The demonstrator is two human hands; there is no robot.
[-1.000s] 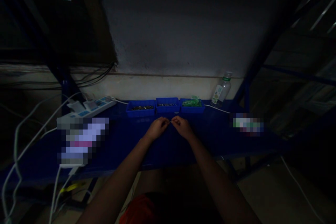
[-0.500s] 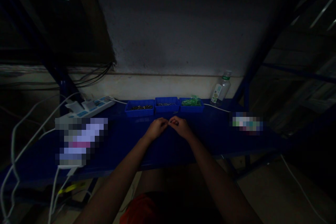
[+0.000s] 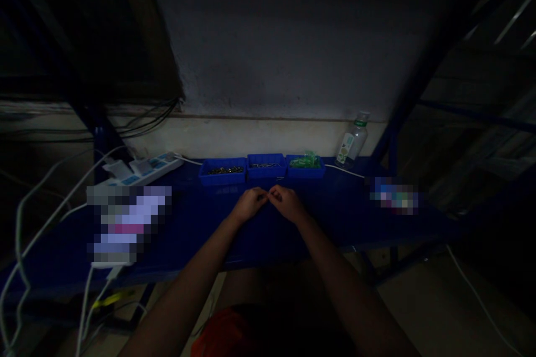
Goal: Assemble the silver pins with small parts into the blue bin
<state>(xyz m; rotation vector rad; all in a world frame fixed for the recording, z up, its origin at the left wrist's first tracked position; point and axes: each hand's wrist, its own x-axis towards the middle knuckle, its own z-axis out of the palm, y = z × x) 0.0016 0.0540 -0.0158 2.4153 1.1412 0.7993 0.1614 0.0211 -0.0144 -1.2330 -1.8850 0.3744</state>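
Observation:
Over the middle of the blue table point(image 3: 201, 223), my left hand point(image 3: 250, 203) and my right hand point(image 3: 287, 202) meet fingertip to fingertip. Both are closed in a pinch, and whatever lies between the fingers is too small and dark to name. Just beyond them stand three blue trays in a row. The left tray point(image 3: 223, 179) has small brassy metal parts point(image 3: 226, 170) in it. Thin silvery pieces point(image 3: 264, 165) lie in the middle tray point(image 3: 267, 173). Green plastic pieces point(image 3: 305, 162) fill the right tray point(image 3: 305, 174). A small thin metal piece point(image 3: 280, 178) rests on the table before the middle tray.
At the left, a white power strip point(image 3: 140, 174) with plugs and white cables lies behind a blurred-out bright object point(image 3: 134, 223). A clear bottle point(image 3: 352, 142) stands at the back right, near another blurred-out object point(image 3: 393, 195). Blue frame posts rise at both sides.
Both hands keep nearly the same place, with their fingertips together. A small bright glint between the fingers no longer shows. The view has shifted very slightly.

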